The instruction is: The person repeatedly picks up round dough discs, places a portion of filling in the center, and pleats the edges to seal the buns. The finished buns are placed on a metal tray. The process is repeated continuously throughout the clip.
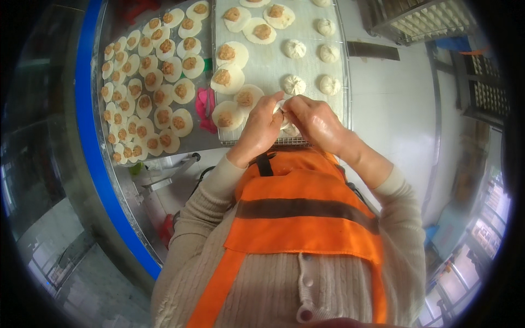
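Note:
My left hand (263,124) and my right hand (317,121) meet over the near edge of a lined wire tray (311,52). Between them they hold a white dough bun (279,107), mostly hidden by my fingers. The right fingertips pinch its dough while the left hand cups it from the side. Just left of my left hand lie flat dough wrappers topped with brown filling (227,118). Beyond my hands sits a pleated bun (294,85), with another pleated bun (330,85) to its right. Part of a further bun shows beneath my hands.
Left of the tray, a metal table (199,143) with a blue edge (87,93) carries many filled wrappers (145,102). A pink cloth (205,109) lies between table and tray. Racks with loaded trays (432,23) stand at the far right. My orange apron (306,229) is close below the tray.

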Motion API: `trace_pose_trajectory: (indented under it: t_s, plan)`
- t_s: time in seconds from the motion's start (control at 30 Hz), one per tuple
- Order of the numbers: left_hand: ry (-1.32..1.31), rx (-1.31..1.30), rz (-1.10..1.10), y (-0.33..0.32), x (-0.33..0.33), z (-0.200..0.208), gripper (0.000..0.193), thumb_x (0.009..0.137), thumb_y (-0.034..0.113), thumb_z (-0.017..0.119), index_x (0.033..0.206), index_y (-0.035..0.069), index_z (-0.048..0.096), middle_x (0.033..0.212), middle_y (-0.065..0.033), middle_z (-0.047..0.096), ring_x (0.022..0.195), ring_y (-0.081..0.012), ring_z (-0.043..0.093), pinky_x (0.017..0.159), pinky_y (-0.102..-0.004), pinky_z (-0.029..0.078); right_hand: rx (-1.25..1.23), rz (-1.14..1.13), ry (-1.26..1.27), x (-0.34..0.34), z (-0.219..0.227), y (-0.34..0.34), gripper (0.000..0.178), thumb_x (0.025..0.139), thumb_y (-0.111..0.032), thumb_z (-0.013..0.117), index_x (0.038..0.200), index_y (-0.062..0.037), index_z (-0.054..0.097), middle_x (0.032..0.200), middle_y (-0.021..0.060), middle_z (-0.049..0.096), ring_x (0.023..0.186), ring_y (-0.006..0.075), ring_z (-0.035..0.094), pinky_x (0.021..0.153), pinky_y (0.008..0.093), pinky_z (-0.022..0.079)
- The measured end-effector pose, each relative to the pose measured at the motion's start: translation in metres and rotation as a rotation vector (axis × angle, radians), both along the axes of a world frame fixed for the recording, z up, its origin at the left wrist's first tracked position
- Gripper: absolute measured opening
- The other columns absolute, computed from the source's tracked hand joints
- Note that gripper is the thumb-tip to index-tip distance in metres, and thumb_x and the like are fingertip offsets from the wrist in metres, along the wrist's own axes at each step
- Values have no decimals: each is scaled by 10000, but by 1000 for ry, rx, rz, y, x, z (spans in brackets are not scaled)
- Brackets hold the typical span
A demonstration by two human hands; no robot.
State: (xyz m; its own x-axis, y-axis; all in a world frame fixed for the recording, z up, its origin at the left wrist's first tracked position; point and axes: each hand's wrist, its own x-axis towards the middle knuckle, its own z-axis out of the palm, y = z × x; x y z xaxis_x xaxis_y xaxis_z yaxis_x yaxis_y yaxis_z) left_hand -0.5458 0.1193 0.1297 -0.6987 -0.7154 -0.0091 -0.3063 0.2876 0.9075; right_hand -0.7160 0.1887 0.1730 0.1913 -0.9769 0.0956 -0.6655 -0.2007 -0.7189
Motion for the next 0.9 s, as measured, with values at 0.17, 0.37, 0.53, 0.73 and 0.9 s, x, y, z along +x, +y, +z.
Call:
trace_pose_trajectory:
  t_s: [0.17, 0.37, 0.53, 0.73, 0.9]
  plan:
    - [167, 5, 119, 1, -3, 0, 492, 942, 68, 556, 1401, -9, 396, 1216, -205, 593, 1131, -332, 594, 968, -393, 464, 18, -44, -129, -9, 3, -13, 237, 900, -148, 498, 1040, 42, 513, 878, 236, 556, 743, 404, 574, 635, 402, 487]
    - [184, 140, 186, 0, 2, 10, 423, 937, 62, 564, 1336, -52, 483, 1231, -243, 597, 1118, -349, 608, 955, -393, 475, 88, 15, -95, -8, 19, -19, 220, 832, -16, 510, 1041, 52, 518, 866, 235, 581, 758, 424, 601, 630, 427, 501]
    - [-62, 38, 77, -7, 4, 12, 445, 936, 71, 519, 1358, -60, 468, 1242, -279, 574, 1156, -421, 559, 992, -413, 442, -62, 138, 112, 0, 18, -18, 255, 805, 17, 531, 1056, 61, 520, 882, 247, 590, 735, 414, 604, 614, 420, 504]
    - [408, 405, -131, -24, 13, 23, 429, 1031, 165, 381, 1390, -63, 444, 1268, -183, 598, 1175, -274, 581, 1026, -370, 422, 18, -21, -100, 0, 28, -9, 130, 919, -35, 566, 1030, 26, 540, 861, 215, 585, 734, 394, 592, 617, 423, 480]
    - [904, 1212, 166, 1, -12, 23, 562, 1071, 467, 304, 1177, -12, 578, 1108, -80, 628, 1053, -158, 596, 939, -311, 483, -134, -113, -80, 7, 40, -11, 254, 877, -7, 616, 1129, -17, 593, 872, 182, 591, 750, 389, 607, 657, 411, 501]
